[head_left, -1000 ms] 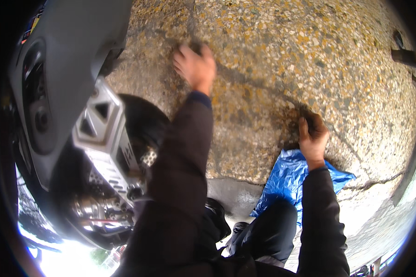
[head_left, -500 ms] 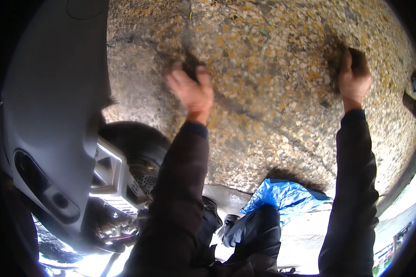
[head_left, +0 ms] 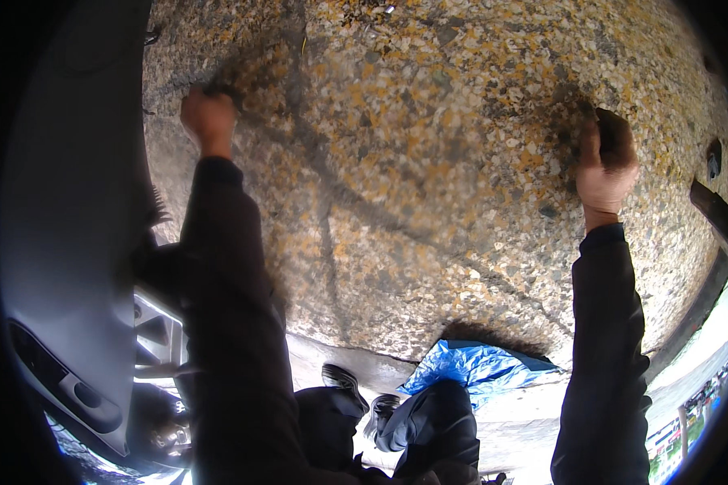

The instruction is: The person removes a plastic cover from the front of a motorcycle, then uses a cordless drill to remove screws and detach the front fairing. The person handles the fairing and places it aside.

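At the upper left, my left hand (head_left: 208, 120) is closed with its knuckles toward me, over a speckled stone-chip surface (head_left: 396, 210). A dark patch beside its fingers could be a shadow; whether the fingers hold anything is hidden. Farther right, my right hand (head_left: 608, 174) is closed too, thumb and fingers curled round a dark area against the same surface. What lies in that grip is too dark to make out. Both arms, in dark sleeves, reach forward well apart.
Along the left edge stands a grey vehicle body panel (head_left: 65, 202) with a metal bracket (head_left: 158, 327) below it. A crumpled blue plastic sheet (head_left: 477, 364) lies near my legs and black shoes (head_left: 344, 380). At the far right is a dark flat bar (head_left: 712, 210).
My left hand has moved left and slightly up, and its spread fingers have closed. My right hand stays closed and sits slightly lower in view. The view has shifted, with less of the vehicle showing.
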The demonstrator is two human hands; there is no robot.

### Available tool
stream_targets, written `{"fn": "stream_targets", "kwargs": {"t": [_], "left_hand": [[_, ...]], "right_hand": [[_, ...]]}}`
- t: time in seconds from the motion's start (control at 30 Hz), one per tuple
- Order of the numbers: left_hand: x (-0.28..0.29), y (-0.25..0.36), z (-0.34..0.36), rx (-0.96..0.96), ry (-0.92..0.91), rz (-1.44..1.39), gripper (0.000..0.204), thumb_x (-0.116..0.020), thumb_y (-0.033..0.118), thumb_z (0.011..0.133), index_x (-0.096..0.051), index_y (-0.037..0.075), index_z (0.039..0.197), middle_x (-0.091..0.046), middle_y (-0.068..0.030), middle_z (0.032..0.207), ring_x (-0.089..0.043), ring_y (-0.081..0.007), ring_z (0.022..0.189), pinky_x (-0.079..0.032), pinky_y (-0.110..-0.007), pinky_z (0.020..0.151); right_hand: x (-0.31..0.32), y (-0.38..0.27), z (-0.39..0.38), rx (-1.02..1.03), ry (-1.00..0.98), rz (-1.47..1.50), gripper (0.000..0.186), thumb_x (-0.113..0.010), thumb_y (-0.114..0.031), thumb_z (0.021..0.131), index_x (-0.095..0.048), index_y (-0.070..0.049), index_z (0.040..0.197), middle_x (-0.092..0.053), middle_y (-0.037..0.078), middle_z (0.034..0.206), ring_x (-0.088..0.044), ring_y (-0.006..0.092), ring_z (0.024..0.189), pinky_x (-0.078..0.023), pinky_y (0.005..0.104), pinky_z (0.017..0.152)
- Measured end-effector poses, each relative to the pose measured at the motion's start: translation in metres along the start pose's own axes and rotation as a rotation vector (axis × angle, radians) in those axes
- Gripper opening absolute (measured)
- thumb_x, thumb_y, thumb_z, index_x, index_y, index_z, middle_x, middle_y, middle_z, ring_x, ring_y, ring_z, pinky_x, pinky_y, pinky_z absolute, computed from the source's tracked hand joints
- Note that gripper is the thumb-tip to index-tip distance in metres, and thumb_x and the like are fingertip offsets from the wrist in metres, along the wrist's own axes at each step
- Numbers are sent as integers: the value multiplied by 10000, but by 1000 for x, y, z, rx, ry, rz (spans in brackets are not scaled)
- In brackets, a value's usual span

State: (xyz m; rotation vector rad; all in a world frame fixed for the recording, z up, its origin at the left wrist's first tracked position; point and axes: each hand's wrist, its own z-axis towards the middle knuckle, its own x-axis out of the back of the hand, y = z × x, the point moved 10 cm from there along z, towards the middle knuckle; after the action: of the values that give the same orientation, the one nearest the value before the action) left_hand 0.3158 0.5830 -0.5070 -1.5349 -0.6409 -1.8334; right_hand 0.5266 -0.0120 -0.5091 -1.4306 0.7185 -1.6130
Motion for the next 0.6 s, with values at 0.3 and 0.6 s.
{"fn": "stream_targets", "kwargs": {"t": [0.3, 0.6], "left_hand": [[39, 117, -87, 18, -157, -797, 283, -692, 154, 819, -682, -4, 1052, -714, -133, 911, -668, -206, 797, -526, -338, 762], [33, 252, -59, -442, -209, -427, 322, -681, 251, 882, -678, 98, 1165, -713, -167, 961, -689, -313, 868, -548, -440, 816]], "right_hand": [[2, -9, 1, 132, 69, -64, 161, -727, -181, 845, -688, -66, 951, -700, 82, 773, -649, 170, 647, -517, 298, 627], [5, -15, -2, 146, 84, -97, 192, -733, -211, 835, -692, -65, 953, -697, 75, 748, -655, 161, 641, -525, 297, 628]]}}
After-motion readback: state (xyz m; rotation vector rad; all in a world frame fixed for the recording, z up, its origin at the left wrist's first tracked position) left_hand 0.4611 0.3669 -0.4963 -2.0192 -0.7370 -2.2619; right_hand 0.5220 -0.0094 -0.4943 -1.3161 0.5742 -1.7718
